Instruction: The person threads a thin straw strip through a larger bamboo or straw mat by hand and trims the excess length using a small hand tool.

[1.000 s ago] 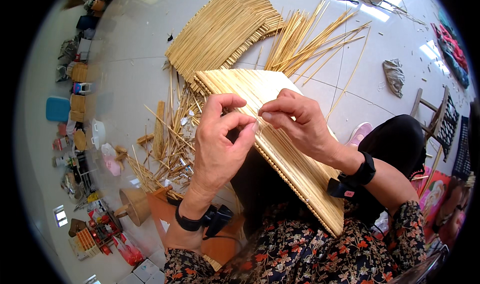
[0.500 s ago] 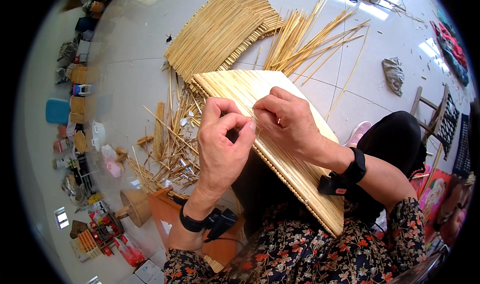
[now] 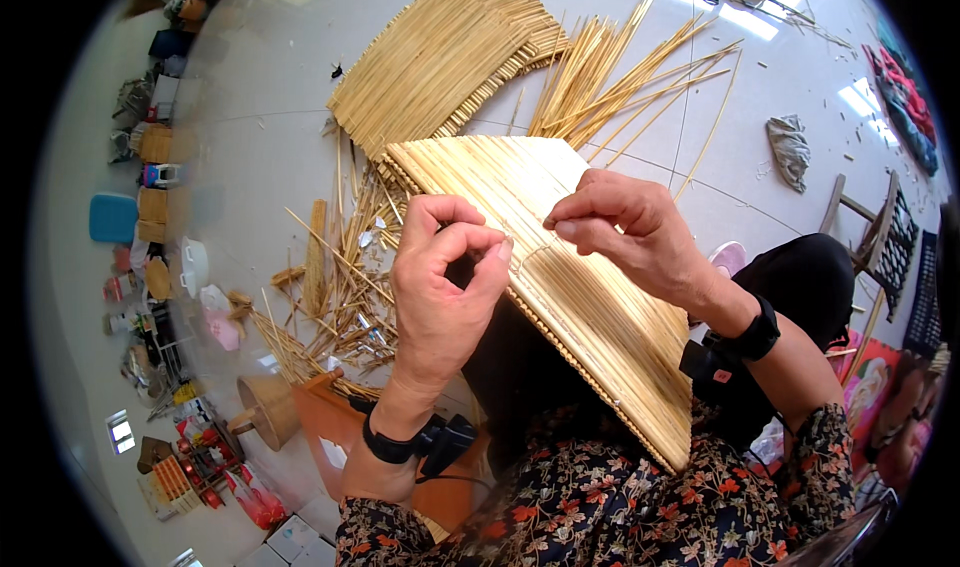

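Observation:
Across my lap slopes a panel of straw-coloured reed stalks (image 3: 600,337), laid side by side with a beaded-looking row of cut ends along its near left edge. My left hand (image 3: 445,277) is at that edge, thumb and forefinger pinched together. Over the panel's middle, my right hand (image 3: 640,232) also pinches, a short way to the right of the left one. A thin thread (image 3: 537,257) loops over the stalks between the two hands; both pinches seem to hold it, though its ends are too fine to follow.
Beyond the panel lie finished reed panels (image 3: 430,62) and a fan of loose stalks (image 3: 600,77). Scraps and cut stalks (image 3: 350,277) litter the tiled floor at left, near a wooden stool (image 3: 330,437). A grey cloth (image 3: 788,152) and a chair (image 3: 875,227) are at right.
My right hand has moved right and slightly away from the left hand, exposing the looped thread. My left hand stays almost in place, still pinched.

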{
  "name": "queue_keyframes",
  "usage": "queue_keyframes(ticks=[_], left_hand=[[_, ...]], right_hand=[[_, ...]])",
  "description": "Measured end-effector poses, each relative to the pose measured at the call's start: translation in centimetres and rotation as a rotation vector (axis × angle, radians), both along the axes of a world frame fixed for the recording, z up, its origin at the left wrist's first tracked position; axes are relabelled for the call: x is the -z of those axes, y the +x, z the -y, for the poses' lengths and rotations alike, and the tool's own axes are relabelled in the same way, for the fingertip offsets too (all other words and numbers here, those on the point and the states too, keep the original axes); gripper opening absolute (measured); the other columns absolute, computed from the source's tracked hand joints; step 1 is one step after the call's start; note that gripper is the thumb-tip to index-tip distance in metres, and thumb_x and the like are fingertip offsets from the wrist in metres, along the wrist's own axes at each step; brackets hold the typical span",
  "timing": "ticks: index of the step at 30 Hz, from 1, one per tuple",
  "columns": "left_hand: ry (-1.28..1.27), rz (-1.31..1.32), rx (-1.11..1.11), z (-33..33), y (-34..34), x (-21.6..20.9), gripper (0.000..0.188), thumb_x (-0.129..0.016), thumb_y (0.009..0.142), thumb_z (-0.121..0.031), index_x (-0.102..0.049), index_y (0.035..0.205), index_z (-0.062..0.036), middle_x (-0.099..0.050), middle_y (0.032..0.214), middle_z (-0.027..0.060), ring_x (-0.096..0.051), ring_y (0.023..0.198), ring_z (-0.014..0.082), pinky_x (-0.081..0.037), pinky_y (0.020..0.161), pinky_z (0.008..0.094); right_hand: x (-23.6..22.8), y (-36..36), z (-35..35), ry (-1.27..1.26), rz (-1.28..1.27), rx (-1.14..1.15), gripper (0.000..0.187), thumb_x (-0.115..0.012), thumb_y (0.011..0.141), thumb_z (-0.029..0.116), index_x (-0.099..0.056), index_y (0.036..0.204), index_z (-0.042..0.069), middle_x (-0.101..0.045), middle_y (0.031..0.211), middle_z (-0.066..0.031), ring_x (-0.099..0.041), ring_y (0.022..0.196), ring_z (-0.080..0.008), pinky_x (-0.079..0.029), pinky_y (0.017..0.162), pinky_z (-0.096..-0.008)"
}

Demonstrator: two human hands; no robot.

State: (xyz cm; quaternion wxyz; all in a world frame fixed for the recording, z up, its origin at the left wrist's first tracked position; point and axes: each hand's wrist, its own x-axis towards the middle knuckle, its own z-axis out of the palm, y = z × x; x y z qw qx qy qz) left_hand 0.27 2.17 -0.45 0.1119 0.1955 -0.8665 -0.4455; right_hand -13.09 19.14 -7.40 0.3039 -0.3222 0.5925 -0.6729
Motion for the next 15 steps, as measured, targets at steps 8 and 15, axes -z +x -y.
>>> queue_keyframes(ticks=[8, 15], left_hand=[[0.007, -0.008, 0.017, 0.3, 0.2, 0.1, 0.007, -0.075, 0.088, -0.004, -0.072, 0.09, 0.0017, -0.057, 0.11, 0.0068, -0.056, 0.103, 0.0159, -0.045, 0.09, 0.0293], [-0.001, -0.012, 0.027, 0.3, 0.3, 0.1, 0.007, -0.074, 0.088, -0.006, -0.071, 0.087, 0.0003, -0.056, 0.112, 0.0067, -0.055, 0.105, 0.0171, -0.045, 0.093, 0.031]], right_hand=[[-1.0, 0.8, 0.7, -0.011, -0.233, -0.021, 0.009, -0.073, 0.091, 0.004, -0.077, 0.099, 0.003, -0.067, 0.083, -0.0076, -0.066, 0.073, -0.019, -0.051, 0.065, -0.0313], [-0.9, 1.2, 0.9, 0.046, -0.278, 0.019, 0.008, -0.071, 0.09, 0.005, -0.077, 0.096, 0.002, -0.067, 0.081, -0.008, -0.065, 0.069, -0.0201, -0.051, 0.062, -0.0324]])
